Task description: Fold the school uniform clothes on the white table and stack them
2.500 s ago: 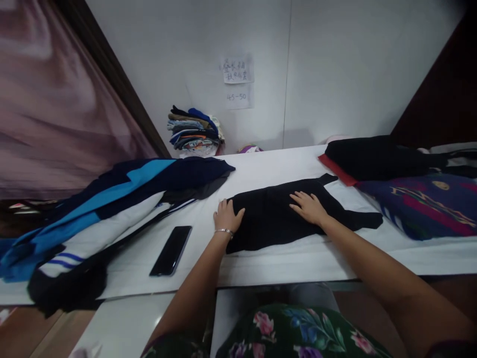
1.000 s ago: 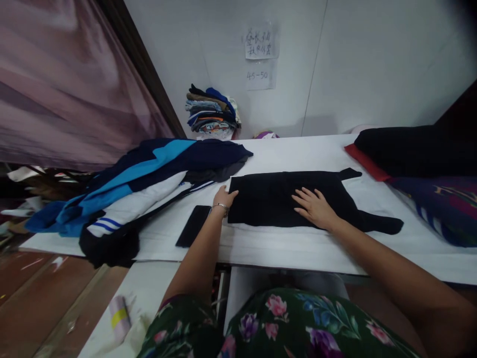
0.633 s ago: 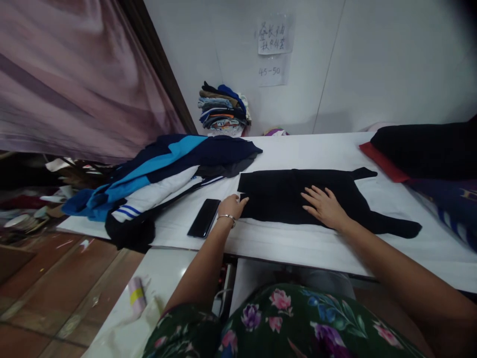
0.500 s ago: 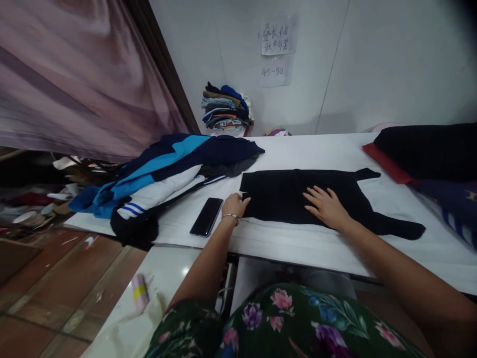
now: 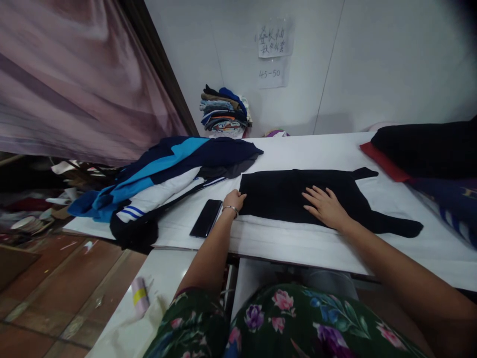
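Observation:
A black long-sleeved top (image 5: pixel 276 194) lies spread on the white table, its two sleeve-like ends pointing right. My left hand (image 5: pixel 233 200), with a bracelet at its wrist, is closed in a pinch at the garment's left edge. Flat on the middle of the cloth rests my right hand (image 5: pixel 326 206), its fingers spread. A dark phone (image 5: pixel 206 218) lies on the table just left of my left hand.
Loose jackets (image 5: pixel 175 164) in navy, blue and white are heaped at the left. Dark and red clothes (image 5: pixel 428 151) lie at the right. A folded clothes stack (image 5: pixel 225 112) stands at the back by the wall. A pink curtain (image 5: pixel 74 74) hangs on the left.
My left hand has shifted slightly left, its fingers drawn closer together, and the notch in the garment's left edge has straightened. My right hand stays flat on the cloth.

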Demonstrator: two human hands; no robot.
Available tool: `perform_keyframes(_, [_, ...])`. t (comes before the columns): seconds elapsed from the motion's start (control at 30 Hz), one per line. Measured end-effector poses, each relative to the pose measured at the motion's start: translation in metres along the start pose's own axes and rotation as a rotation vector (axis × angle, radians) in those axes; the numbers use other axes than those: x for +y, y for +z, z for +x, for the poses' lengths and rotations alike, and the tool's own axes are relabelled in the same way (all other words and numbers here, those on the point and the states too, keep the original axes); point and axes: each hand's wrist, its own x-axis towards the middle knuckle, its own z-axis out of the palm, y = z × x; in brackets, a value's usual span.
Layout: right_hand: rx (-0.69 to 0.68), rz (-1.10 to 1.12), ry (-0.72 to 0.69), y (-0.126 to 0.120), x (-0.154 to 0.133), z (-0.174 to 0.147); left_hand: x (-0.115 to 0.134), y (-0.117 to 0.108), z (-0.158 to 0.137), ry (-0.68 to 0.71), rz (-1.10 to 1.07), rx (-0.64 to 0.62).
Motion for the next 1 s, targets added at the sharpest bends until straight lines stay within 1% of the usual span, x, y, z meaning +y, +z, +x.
perform_keyframes(0.07, [0.009, 0.006, 0.002, 0.000, 0.000, 0.000, 0.001, -0.005, -0.005, -0.014, 0.000, 0.013])
perform_keyframes(0.13, [0.011, 0.010, 0.006, 0.000, -0.001, 0.000, 0.005, -0.010, -0.017, 0.024, 0.000, 0.116])
perform_keyframes(0.17, [0.008, 0.011, 0.006, 0.000, -0.001, 0.000, 0.010, -0.011, -0.025, 0.085, 0.000, 0.187])
perform_keyframes(0.2, [0.003, 0.014, 0.007, -0.001, -0.001, 0.000, 0.014, -0.011, -0.033, 0.176, 0.000, 0.247])
perform_keyframes(0.23, [-0.004, 0.020, 0.007, -0.001, -0.002, 0.001, 0.020, -0.009, -0.041, 0.291, 0.003, 0.274])
perform_keyframes(0.27, [-0.010, 0.029, 0.008, -0.002, -0.002, 0.001, 0.025, -0.005, -0.047, 0.408, 0.013, 0.258])
perform_keyframes(0.33, [-0.017, 0.048, 0.014, -0.004, -0.002, 0.001, 0.033, 0.005, -0.057, 0.586, 0.047, 0.133])
perform_keyframes(0.4, [-0.021, 0.058, 0.020, -0.005, -0.003, 0.001, 0.036, 0.017, -0.060, 0.661, 0.077, 0.021])
perform_keyframes(0.43, [-0.021, 0.057, 0.022, -0.005, -0.003, 0.002, 0.036, 0.021, -0.060, 0.664, 0.081, 0.001])
perform_keyframes(0.5, [-0.019, 0.051, 0.023, -0.006, -0.005, 0.002, 0.034, 0.026, -0.057, 0.655, 0.060, 0.006])
perform_keyframes(0.63, [-0.015, 0.040, 0.021, -0.008, -0.007, 0.003, 0.034, 0.017, -0.051, 0.632, -0.027, 0.021])
perform_keyframes(0.67, [-0.016, 0.038, 0.021, -0.009, -0.007, 0.003, 0.037, 0.013, -0.051, 0.626, -0.039, 0.047])
perform_keyframes(0.73, [-0.018, 0.034, 0.025, -0.010, -0.008, 0.004, 0.046, 0.008, -0.049, 0.643, -0.037, 0.143])
perform_keyframes(0.8, [-0.020, 0.034, 0.029, -0.011, -0.009, 0.005, 0.055, 0.008, -0.047, 0.695, 0.016, 0.237])
perform_keyframes(0.83, [-0.021, 0.038, 0.032, -0.011, -0.010, 0.005, 0.059, 0.011, -0.045, 0.709, 0.062, 0.244])
perform_keyframes(0.87, [-0.023, 0.044, 0.037, -0.012, -0.011, 0.005, 0.062, 0.015, -0.042, 0.702, 0.114, 0.216])
perform_keyframes(0.97, [-0.045, 0.090, 0.059, -0.014, -0.012, 0.005, 0.062, 0.029, -0.031, 0.609, 0.258, 0.038])
perform_keyframes(1.0, [-0.058, 0.117, 0.070, -0.016, -0.012, 0.005, 0.061, 0.032, -0.027, 0.586, 0.287, 0.000])
